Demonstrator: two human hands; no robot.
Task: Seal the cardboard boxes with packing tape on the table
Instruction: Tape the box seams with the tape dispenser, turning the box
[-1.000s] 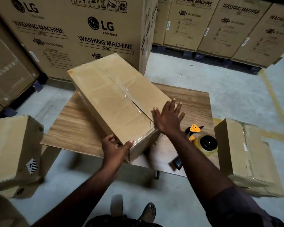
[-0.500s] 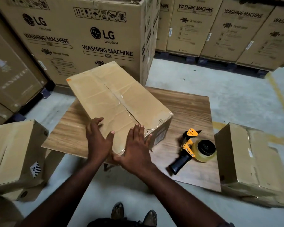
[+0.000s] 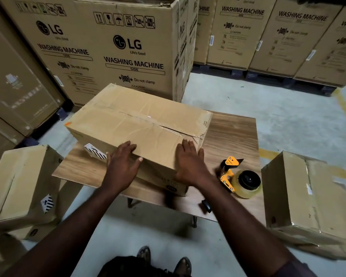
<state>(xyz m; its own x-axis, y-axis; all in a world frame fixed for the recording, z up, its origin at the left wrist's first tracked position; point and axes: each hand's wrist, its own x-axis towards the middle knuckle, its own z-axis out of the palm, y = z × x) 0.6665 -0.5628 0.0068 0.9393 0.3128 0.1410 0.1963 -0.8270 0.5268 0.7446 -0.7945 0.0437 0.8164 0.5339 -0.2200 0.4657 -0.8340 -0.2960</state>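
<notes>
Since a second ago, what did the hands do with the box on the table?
The cardboard box was swung round on the table: its long side pointed away, and now it lies crosswise. The left hand let go of the near corner and now rests on the near top edge. The right hand slid from the box's end to its near right corner. The tape dispenser stayed put.

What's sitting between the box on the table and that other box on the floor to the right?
A yellow tape dispenser with its roll of tape lies there on the wooden table, as the head view shows.
</notes>
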